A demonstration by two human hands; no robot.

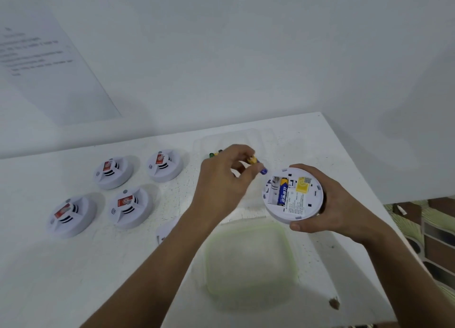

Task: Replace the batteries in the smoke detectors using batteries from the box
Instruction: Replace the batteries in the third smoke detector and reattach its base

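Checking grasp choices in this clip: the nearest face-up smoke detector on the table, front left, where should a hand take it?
Grip the front-left detector across its round side wall, coming from above. It lies flat and apart from its neighbours, so the rim is free all round.

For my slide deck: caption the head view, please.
Left hand brings a battery to the opened smoke detector held in the right hand.

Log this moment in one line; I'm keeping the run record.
left hand: pinches battery | right hand: holds detector | bay: one battery in
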